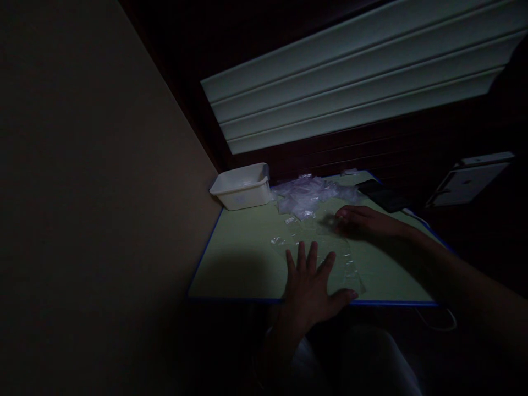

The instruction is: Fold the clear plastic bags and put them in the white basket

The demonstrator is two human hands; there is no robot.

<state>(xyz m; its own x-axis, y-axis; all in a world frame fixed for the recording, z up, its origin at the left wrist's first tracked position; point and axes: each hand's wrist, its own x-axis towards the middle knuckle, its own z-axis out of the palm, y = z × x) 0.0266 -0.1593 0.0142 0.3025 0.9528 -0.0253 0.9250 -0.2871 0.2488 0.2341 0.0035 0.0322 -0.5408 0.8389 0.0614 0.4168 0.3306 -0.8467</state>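
Note:
A clear plastic bag [348, 264] lies spread on the pale green table, hard to see in the dim light. My left hand [309, 286] rests palm down at the near edge of the table, fingers spread, over the lower part of the bag. Above and to the right, my right hand [365, 221] is closed with its fingertips pinched together near the far part of the bag. What lies between those fingertips is too dark to make out. Just beyond is a loose heap of clear plastic bags [305, 193].
A white plastic tub [245, 193] stands at the table's back left corner by the wall. At the back right lies a dark flat object [381, 196] with a white cable. Blue edging [391, 302] runs round the table [243, 242]. A white box [470, 181] stands beyond, on the right.

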